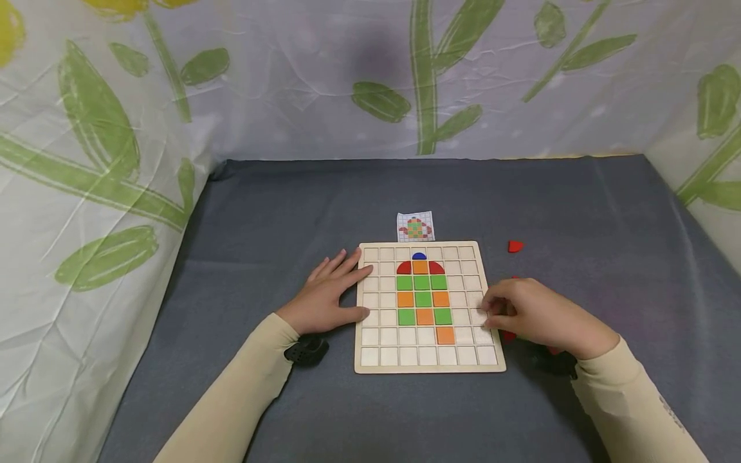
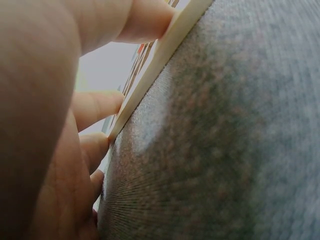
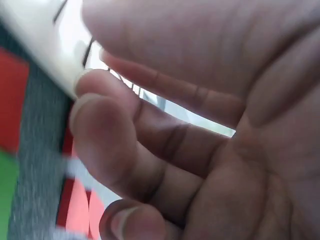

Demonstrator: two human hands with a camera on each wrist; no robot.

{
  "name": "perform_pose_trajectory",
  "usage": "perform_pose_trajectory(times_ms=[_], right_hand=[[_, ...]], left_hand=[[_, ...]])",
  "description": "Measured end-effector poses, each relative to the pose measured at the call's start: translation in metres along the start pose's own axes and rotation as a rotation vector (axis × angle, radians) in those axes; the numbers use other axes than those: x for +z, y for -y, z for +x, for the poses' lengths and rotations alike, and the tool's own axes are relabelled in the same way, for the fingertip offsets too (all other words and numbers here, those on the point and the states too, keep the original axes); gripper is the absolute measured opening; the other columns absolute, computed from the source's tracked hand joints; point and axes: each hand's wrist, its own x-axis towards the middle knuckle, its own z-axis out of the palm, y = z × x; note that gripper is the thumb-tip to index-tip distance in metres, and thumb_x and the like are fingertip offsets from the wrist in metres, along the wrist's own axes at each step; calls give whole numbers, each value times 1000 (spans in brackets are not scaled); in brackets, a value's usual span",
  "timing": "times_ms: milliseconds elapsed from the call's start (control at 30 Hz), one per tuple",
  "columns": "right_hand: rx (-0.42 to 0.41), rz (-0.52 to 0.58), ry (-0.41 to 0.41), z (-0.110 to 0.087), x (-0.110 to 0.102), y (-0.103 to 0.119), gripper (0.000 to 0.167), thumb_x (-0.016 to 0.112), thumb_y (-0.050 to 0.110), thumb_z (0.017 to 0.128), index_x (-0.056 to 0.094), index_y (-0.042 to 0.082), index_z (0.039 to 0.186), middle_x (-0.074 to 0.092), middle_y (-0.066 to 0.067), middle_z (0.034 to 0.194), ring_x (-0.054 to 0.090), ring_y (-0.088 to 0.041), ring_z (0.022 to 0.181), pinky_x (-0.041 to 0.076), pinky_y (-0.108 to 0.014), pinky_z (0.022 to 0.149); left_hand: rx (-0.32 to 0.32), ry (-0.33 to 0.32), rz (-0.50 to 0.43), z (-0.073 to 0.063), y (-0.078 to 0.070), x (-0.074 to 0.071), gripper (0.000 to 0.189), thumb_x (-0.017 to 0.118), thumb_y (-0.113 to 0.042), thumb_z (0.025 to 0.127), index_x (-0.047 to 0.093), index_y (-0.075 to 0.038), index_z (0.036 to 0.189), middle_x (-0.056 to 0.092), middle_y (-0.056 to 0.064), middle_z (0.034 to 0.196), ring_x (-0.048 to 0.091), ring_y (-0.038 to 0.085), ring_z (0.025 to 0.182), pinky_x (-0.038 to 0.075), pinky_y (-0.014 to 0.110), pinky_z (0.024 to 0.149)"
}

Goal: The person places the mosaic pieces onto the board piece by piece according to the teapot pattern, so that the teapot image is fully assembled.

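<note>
A wooden grid board (image 1: 382, 355) lies flat, with blue, red, orange and green pieces set in its middle columns. My left hand (image 1: 327, 296) has its fingers spread and touches the board's left edge; in the left wrist view the fingertips meet the board's rim (image 2: 150, 72). Over the right edge of the board hovers my right hand (image 1: 529, 318), fingers loosely bent. The right wrist view shows the thumb apart from the bent fingers, with no piece visible between them. Beneath this hand are red pieces (image 3: 80, 207) and a green piece (image 3: 6, 192), partly hidden.
A small printed picture card (image 1: 415, 227) with a coloured pattern lies just behind the board. One red piece (image 1: 515, 246) lies apart at the board's upper right. The dark grey cloth (image 1: 301, 199) covers the table, and a patterned curtain (image 1: 301, 83) hangs behind.
</note>
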Motion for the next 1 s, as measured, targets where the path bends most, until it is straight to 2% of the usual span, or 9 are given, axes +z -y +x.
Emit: perform_pose_trajectory(times_ms=[233,500,733,1000], right_hand=[[92,10,-17,-17,-7,-16,19,87,12,84,75,13,98,65,10,83,57,-8,72,50,-26,63],[134,-28,10,-33,-6,-31,30,93,22,79,72,12,97,66,9,85,58,-7,77,50,-28,69],[131,5,29,-35,-3,-34,26,91,19,81,69,15,93,62,11,78,56,-4,71,48,-26,64],[116,15,39,-34,-7,-27,22,87,12,84,65,17,86,61,11,73,54,-4,66,47,-25,60]], left_hand=[[2,-9,1,-1,-1,-1,83,72,-45,94,37,-21,166,10,1,177,3,29,164,-1,55,131],[-1,-4,-5,0,-3,-1,83,72,-45,94,37,-21,166,9,1,177,2,29,164,-1,55,131],[5,-11,-8,-1,-2,-1,83,72,-45,94,37,-21,166,10,1,177,3,29,164,0,56,131],[6,-11,-12,0,-3,-1,83,72,-45,94,37,-20,165,10,1,177,3,30,164,0,56,130]])
